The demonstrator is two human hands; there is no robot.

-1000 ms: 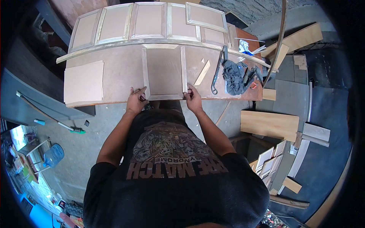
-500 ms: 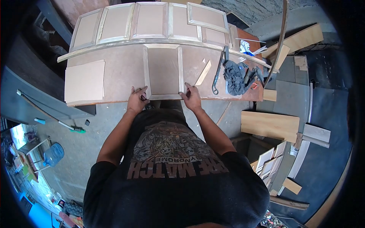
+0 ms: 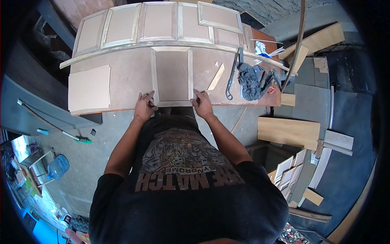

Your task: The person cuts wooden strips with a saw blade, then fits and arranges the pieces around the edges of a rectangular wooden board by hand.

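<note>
A wooden frame lies around a tan panel at the workbench's near edge. At its lower left corner is my left hand, thumb and fingers drawn together against the frame's side. My right hand pinches the lower right corner, its fingertips on the outer side of the right strip. The frame's corners look closed around the panel. A cut wood strip and a small offcut rest to the right. Behind the frame runs a long wooden strip.
Several framed panels line the bench's far side. Stacked flat sheets lie at left. At right are a hand saw, a dark cloth and white strips. Boards and a water jug are below the bench.
The frame's right strip has moved left against the panel, closing the gap there. My right hand has shifted left with it; my left hand has barely moved.
</note>
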